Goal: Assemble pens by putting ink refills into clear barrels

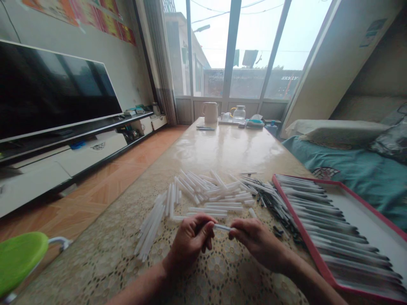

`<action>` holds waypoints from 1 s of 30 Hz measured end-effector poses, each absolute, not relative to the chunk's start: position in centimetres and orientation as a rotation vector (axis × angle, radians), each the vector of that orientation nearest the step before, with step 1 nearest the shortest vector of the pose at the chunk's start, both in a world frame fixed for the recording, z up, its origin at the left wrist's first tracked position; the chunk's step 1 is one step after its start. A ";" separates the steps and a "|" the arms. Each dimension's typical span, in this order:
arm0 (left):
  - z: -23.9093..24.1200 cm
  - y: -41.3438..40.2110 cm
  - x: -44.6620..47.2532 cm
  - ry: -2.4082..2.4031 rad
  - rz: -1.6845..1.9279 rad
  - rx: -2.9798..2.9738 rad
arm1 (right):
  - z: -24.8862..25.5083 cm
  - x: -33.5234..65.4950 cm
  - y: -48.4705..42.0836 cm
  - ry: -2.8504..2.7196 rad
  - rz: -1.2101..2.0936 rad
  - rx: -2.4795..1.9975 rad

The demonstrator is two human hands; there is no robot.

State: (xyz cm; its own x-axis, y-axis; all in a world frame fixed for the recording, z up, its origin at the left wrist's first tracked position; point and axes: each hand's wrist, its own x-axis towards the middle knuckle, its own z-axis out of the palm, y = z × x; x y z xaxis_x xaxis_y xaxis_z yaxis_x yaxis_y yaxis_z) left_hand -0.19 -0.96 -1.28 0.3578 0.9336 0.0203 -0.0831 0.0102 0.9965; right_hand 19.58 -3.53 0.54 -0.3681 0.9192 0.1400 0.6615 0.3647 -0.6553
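Observation:
A slim white pen barrel spans the gap between my two hands, just above the table. My left hand pinches its left end between thumb and fingers. The right end is in the closed fingers of my right hand, which hide that tip. Just beyond my hands lies a loose heap of white pen barrels. To the left is a bunch of long translucent tubes. Thin refills with dark ends are piled to the right, and small black caps lie close to my right hand.
At the right a red-rimmed box holds a row of pens with black ends. A pitcher, a glass jug and a tissue pack stand at the table's far end. A green stool is at the left edge.

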 end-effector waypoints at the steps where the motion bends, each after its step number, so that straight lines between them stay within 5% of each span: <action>1: -1.3 -0.8 -0.1 0.869 0.968 1.299 | 0.6 19.6 -3.4 -2.137 0.709 -1.371; 10: -1.7 0.7 -0.1 0.878 0.981 1.231 | 3.7 24.5 -2.2 -1.931 0.291 -1.595; 19: -1.1 0.3 -0.1 0.903 0.903 1.274 | 4.1 36.7 -1.8 -1.797 -0.484 -2.245; 30: -1.6 0.7 0.1 0.908 0.886 1.276 | 1.1 39.7 -1.2 -1.790 -0.576 -2.283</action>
State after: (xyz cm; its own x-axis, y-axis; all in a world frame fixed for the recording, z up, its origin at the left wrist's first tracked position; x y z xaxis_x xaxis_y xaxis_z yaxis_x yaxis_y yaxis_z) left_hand 0.06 0.68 -1.63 0.3901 0.9186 -0.0632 -0.0410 0.0859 0.9955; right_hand 39.65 -1.22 1.09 0.1987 0.8907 0.4089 0.9621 -0.2569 0.0920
